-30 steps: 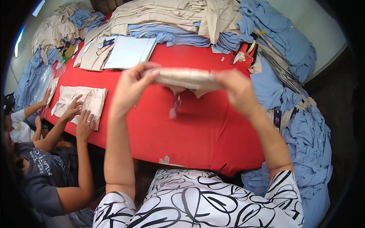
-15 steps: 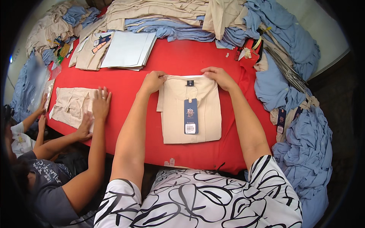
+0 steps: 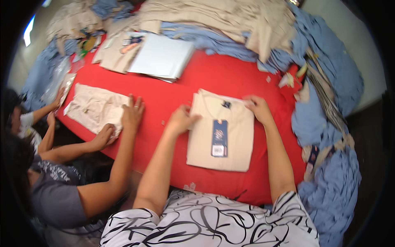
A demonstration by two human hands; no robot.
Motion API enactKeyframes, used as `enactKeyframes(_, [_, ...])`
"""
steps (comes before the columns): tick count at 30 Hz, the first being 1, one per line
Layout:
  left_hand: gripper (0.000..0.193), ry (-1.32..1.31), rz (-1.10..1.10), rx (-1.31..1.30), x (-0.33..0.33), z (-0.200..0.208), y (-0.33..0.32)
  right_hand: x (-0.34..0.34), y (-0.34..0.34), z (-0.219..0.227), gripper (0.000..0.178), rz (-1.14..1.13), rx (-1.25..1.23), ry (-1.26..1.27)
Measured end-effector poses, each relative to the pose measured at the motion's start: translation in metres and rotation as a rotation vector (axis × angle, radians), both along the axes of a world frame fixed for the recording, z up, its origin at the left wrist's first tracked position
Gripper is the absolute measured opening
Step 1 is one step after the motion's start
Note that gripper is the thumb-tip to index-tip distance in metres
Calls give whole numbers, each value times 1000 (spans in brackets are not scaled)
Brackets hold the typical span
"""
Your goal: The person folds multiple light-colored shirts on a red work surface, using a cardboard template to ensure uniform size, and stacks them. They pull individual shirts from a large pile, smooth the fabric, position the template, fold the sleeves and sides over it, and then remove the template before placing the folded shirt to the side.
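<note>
A folded beige shirt [image 3: 201, 144] lies on the red-covered table before me, its collar away from me. A dark blue hang tag [image 3: 219, 138] rests on its front, below a small dark neck label [image 3: 226, 104]. My left hand [image 3: 181, 119] is at the shirt's left edge, its thumb over the fabric and its other fingers curled beside it. At the far right corner, my right hand [image 3: 258, 108] pinches the shirt between thumb and fingers. Slight blur softens both hands, and the shirt's underside is hidden.
To my left, a co-worker's hands [image 3: 131, 116] press on another beige garment [image 3: 96, 105]. White sheets [image 3: 162, 55] are stacked farther back beside a tagged beige garment [image 3: 115, 57]. Piles of beige shirts [image 3: 214, 16] and blue garments [image 3: 329, 181] line the far and right sides.
My left hand has slid from the shirt's far left corner down its left edge. The right hand stays near the far right corner. The shirt looks slightly turned, and the whole view has shifted.
</note>
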State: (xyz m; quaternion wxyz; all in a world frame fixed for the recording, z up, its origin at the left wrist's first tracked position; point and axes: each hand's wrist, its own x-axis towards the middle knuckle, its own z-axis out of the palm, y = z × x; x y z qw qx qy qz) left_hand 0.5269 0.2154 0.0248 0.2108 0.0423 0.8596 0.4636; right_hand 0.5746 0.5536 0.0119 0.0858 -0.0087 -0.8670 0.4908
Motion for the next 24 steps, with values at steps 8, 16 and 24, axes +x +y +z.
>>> enactKeyframes(8, [45, 246, 36, -201, 4, 16, 42, 8, 0, 18, 23, 24, 13, -216])
enactKeyframes(16, [39, 547, 42, -158, -108, 112, -13, -102, -58, 108, 24, 180, 141, 27])
enactKeyframes(24, [40, 982, 254, -544, -327, 246, -185, -345, -251, 209, 21, 184, -109, 87])
